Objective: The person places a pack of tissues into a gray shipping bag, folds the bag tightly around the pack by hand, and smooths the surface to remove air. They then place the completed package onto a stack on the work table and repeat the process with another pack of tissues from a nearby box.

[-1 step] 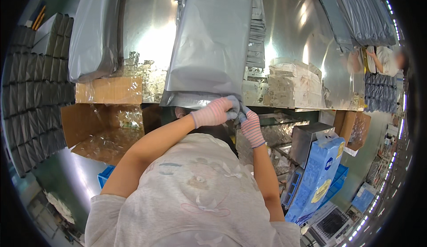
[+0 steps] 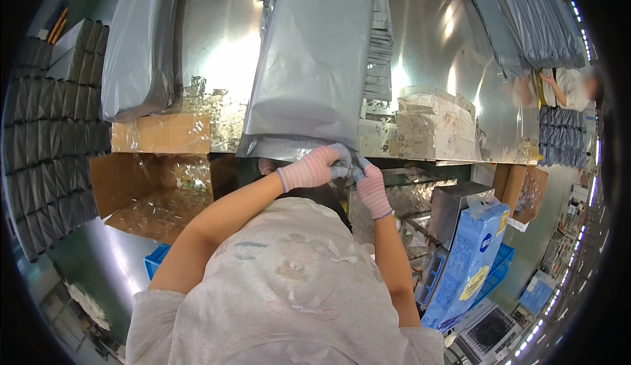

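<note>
A long grey plastic mailing bag (image 2: 312,56) lies lengthwise on the metal table in front of me, its near end at the table's edge. My left hand (image 2: 314,168), in a pink striped glove with grey fingers, is closed on the right corner of that near end. Beside it my right hand (image 2: 371,187), gloved alike, pinches the same corner, fingertips close to the left ones. The bag's flap hangs slightly over the edge. Exactly what lies between the fingertips is hidden. More flat grey bags (image 2: 379,56) are stacked under its right side.
A filled grey bag (image 2: 141,49) lies at the left. Below the table edge hangs a cardboard box (image 2: 115,174) with clear plastic scraps. Stacked dark packages (image 2: 52,128) stand far left. A blue package (image 2: 468,253) and metal box (image 2: 453,210) are at my right; another person (image 2: 570,90) works beyond.
My left hand has shifted very slightly left, still at the bag's corner. The right hand has turned a little. The bag stays in place.
</note>
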A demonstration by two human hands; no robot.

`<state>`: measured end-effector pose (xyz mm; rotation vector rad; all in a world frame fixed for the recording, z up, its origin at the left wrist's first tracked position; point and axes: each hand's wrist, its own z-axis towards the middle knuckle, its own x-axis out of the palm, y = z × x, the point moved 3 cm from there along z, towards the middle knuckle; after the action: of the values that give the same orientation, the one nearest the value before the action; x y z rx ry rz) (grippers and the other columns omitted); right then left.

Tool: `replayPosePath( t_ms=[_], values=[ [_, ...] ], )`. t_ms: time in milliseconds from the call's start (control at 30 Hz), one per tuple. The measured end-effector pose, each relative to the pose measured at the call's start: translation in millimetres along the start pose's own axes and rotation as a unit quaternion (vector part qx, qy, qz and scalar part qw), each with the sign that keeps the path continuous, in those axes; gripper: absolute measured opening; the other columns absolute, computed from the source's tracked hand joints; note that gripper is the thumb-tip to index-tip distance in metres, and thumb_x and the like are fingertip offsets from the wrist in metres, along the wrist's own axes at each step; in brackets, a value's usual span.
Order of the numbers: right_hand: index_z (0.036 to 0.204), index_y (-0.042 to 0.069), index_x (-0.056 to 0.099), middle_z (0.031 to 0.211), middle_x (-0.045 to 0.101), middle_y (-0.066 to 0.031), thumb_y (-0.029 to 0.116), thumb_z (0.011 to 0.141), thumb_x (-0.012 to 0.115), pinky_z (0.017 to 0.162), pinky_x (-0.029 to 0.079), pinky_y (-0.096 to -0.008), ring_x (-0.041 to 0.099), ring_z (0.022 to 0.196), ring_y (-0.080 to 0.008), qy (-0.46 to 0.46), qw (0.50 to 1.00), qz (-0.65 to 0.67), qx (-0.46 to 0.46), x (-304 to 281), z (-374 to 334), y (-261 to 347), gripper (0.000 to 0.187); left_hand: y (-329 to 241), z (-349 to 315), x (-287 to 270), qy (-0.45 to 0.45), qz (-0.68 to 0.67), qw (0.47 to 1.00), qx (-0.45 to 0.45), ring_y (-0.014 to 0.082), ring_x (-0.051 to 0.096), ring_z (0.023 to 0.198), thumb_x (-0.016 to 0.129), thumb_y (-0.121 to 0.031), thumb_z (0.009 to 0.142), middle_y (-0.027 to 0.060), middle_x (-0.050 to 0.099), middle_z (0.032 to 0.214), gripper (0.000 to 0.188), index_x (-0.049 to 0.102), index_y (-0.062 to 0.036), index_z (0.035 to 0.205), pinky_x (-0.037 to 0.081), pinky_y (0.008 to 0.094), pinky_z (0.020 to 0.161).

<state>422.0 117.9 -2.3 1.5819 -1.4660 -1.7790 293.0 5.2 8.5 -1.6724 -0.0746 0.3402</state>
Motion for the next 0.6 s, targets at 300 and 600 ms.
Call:
replayPosePath(
  t_ms=[300,600],
  values=[
    [0.116,0.0,0.053,0.08,0.062,-0.005,0.0,0.084,0.048,0.056,0.044,-0.0227,0.052,0.062,-0.0086,0.102,0.973,0.139,0.155,-1.2,10.7,31.3,0.033,-23.3,13.6,-5.0,0.027,0.266,0.963,-0.02,0.0357,0.056,0.084,0.057,-0.021,0.08,0.0153,0.056,0.091,0.018,0.056,-0.007,0.091,0.045,0.0429,0.076],
    [0.112,0.005,0.053,0.081,0.065,-0.0106,0.004,0.082,0.052,0.055,0.05,-0.0253,0.062,0.064,-0.015,0.112,0.902,0.271,0.316,1.5,-3.2,-29.7,0.03,18.3,-215.3,-120.4,-0.324,0.142,0.868,-0.349,0.0322,0.06,0.083,0.06,-0.014,0.078,0.0168,0.063,0.09,0.016,0.062,-0.0019,0.088,0.046,0.0394,0.071]
  ],
)
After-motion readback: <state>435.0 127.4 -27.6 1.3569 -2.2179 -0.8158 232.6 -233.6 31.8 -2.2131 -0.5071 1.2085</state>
